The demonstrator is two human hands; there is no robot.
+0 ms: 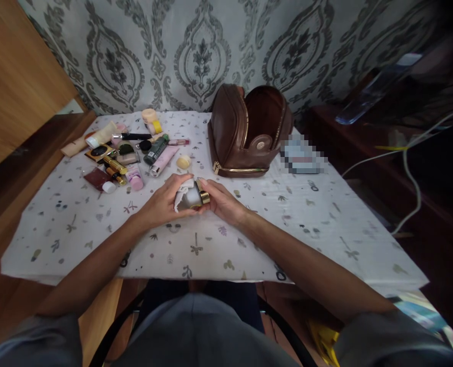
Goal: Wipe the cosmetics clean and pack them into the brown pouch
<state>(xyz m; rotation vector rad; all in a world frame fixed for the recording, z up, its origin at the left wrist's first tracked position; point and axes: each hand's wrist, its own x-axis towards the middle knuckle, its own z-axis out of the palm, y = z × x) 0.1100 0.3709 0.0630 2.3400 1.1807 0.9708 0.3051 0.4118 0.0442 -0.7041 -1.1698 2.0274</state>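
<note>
A small jar or bottle (192, 196) with a pale body and a dark and gold top is held between both hands over the near middle of the table. My left hand (167, 200) is wrapped round its left side, with a crumpled white tissue (183, 190) between palm and jar. My right hand (224, 202) has its fingers closed on the gold end. A round cream-coloured item (183, 162) lies just beyond my left hand. Behind my right hand stands a brown leather bag (230, 122), its zipped top gaping.
Tubes, bottles and compacts lie at the back left, among them a green bottle (156, 149) and a pink tube (163, 161). A pixelated item (301, 157) sits right of the bag. A white cable (406, 168) hangs beyond the patterned tablecloth (195, 260).
</note>
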